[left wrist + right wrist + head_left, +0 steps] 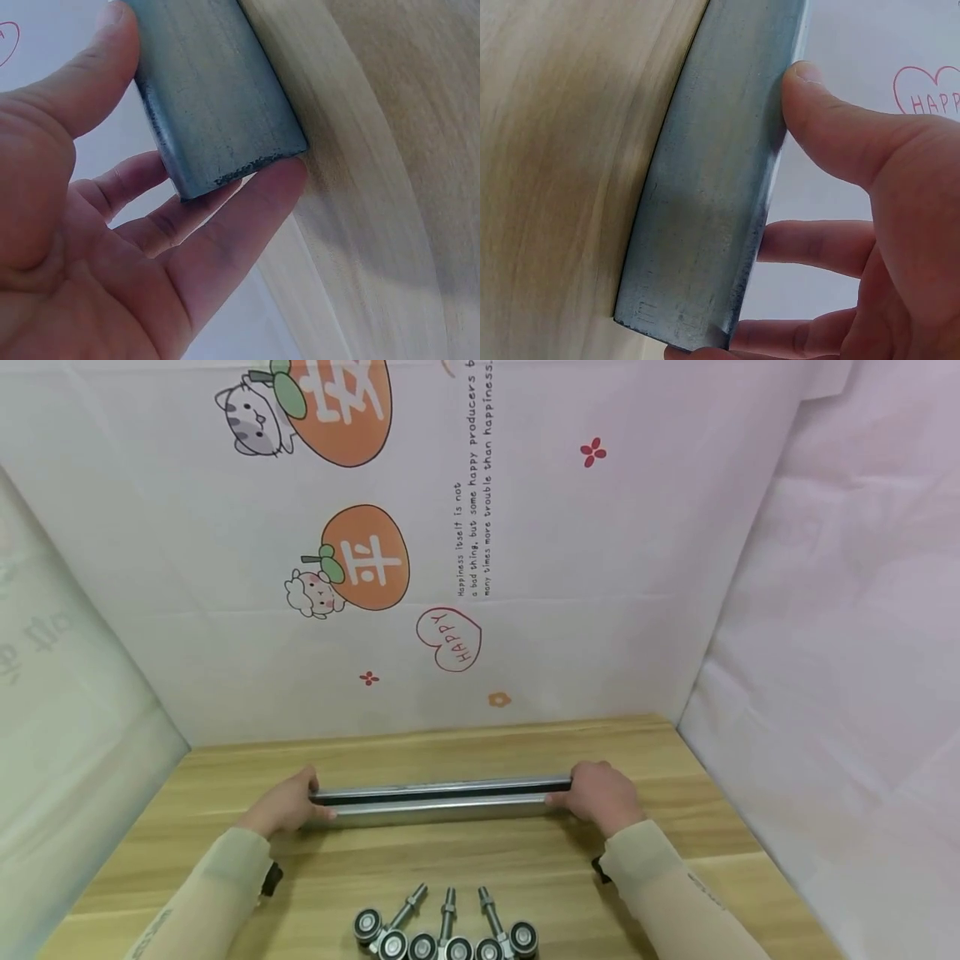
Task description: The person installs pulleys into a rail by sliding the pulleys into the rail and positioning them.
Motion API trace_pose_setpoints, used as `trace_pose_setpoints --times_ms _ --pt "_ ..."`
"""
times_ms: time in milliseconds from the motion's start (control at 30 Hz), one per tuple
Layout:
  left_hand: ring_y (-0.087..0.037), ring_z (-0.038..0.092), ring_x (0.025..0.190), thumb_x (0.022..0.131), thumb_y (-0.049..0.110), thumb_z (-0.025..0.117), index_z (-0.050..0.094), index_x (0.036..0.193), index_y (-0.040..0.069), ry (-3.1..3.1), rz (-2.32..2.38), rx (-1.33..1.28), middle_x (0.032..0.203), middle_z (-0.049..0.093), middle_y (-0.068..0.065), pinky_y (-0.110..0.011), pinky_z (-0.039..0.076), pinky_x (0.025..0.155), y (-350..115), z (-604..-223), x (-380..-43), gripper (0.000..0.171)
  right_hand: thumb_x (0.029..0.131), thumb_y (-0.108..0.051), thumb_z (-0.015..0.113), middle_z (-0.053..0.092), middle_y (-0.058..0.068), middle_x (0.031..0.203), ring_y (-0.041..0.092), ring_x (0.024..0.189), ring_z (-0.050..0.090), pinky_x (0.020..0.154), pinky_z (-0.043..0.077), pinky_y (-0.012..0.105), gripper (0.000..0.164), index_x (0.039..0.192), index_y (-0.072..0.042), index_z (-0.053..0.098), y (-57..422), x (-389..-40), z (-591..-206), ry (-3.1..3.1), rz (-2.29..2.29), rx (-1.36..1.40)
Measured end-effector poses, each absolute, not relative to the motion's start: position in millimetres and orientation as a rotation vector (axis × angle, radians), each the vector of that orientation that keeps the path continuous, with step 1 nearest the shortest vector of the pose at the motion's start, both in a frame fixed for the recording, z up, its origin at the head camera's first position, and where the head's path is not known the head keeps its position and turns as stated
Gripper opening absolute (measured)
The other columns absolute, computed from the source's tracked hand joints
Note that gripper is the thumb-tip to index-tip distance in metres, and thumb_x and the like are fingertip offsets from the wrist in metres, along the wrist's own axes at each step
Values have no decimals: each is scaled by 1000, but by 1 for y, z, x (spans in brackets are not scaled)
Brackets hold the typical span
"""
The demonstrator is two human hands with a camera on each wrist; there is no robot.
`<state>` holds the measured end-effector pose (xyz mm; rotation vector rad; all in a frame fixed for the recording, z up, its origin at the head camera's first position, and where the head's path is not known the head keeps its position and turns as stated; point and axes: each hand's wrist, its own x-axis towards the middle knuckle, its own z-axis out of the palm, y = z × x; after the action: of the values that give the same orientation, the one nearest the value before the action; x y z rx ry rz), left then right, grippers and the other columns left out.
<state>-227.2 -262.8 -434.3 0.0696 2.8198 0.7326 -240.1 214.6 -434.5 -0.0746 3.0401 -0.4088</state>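
A straight metal channel rail point(442, 812) lies crosswise on the wooden table, its dark lengthwise slot facing up. At its left end, my left hand point(288, 803) grips it, thumb on the near side and fingers round the end and far side. My right hand point(602, 795) holds the right end the same way. In the left wrist view, the rail's grey side wall point(217, 97) shows between thumb and fingers, with a fingertip at its end corner. The right wrist view has the thumb pressed along the rail's upper edge point(705, 187).
Three roller trolleys point(447, 935) with threaded bolts and black-rimmed wheels stand in a row at the table's near edge, partly cut off by the frame. A white printed cloth point(555, 568) rises behind the wooden table point(450, 860); white cloth walls flank both sides.
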Motion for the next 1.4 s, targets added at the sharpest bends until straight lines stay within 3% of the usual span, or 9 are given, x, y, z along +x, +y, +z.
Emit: trace_pose_setpoints --times_ms 167,300,533,667,767,1067,1133,1400 --pt "-27 55 88 77 34 76 48 116 0 2832 726 91 106 59 -17 -43 47 70 -262 -430 -227 59 72 -63 68 62 13 90 23 68 49 51 41 35 62 96 -6 69 215 -239 -433 3054 -381 -96" --pt "-30 55 95 77 39 75 51 118 3 2837 708 123 111 59 -16 -47 46 75 -263 -431 -227 60 73 -62 68 62 15 92 24 68 48 51 41 35 63 99 -5 68 213 -238 -431 3049 -370 -90" --pt "-25 55 87 74 45 74 53 114 4 2833 714 119 103 61 -11 -44 46 72 -265 -431 -227 60 75 -60 67 60 14 91 24 71 48 54 42 37 61 101 -5 68 213 -236 -430 3036 -380 -98" --pt "-24 53 84 77 40 74 53 113 5 2839 722 111 100 61 -9 -43 45 71 -264 -432 -229 54 79 -56 66 61 16 103 32 90 54 66 46 45 61 111 -4 65 216 -236 -430 3038 -373 -126" --pt "-25 54 85 77 39 74 54 113 5 2853 724 127 100 61 -9 -45 45 73 -263 -433 -231 53 82 -50 64 59 19 114 40 107 50 78 45 53 62 121 -2 60 219 -236 -430 3039 -354 -144" --pt "-28 55 91 77 38 75 53 114 4 2868 711 128 105 60 -13 -47 45 76 -262 -431 -233 55 86 -41 64 41 32 129 49 113 42 88 38 60 65 132 3 48 209 -220 -419 3129 -345 -205" --pt "-27 55 87 76 38 76 53 112 4 2867 717 121 102 61 -12 -45 45 74 -262 -431 -233 54 87 -38 63 38 31 134 48 118 39 92 35 59 63 132 3 47 205 -217 -415 3168 -362 -256" --pt "-25 54 85 76 34 77 54 108 6 2858 725 80 99 61 -9 -45 45 74 -264 -437 -226 48 89 -37 61 52 18 126 34 112 51 90 42 51 53 128 -2 54 190 -208 -411 3083 -572 -356"
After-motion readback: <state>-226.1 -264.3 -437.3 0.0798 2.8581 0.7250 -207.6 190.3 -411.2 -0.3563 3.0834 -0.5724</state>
